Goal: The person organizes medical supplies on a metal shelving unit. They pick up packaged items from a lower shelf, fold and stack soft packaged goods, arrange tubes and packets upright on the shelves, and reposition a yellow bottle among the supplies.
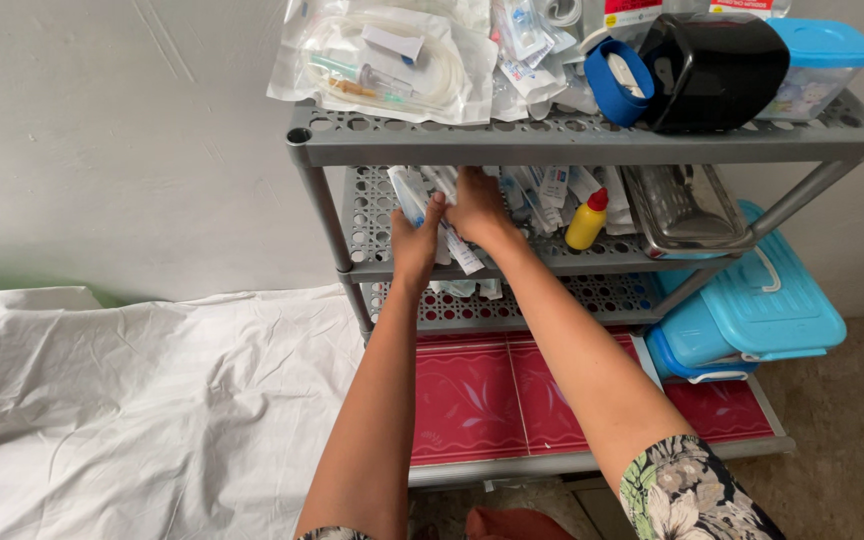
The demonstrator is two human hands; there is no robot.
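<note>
A grey perforated plastic rack (572, 140) stands against the wall. Both my arms reach onto its middle shelf. My left hand (418, 238) grips a long packaged syringe (414, 196) standing tilted among several sealed packets. My right hand (477, 208) rests just beside it, fingers curled down into the same pile of wrapped syringes (550, 188); another packet (462, 252) pokes out below it. Whether the right hand holds one I cannot tell.
A yellow bottle with red cap (587, 220) and a steel tray (684, 210) share the middle shelf. The top shelf holds bagged tubing (392, 60), a black device (712, 70) and a blue-lidded box (820, 62). Blue tubs (752, 310) sit right; a white-sheeted bed (142, 400) lies left.
</note>
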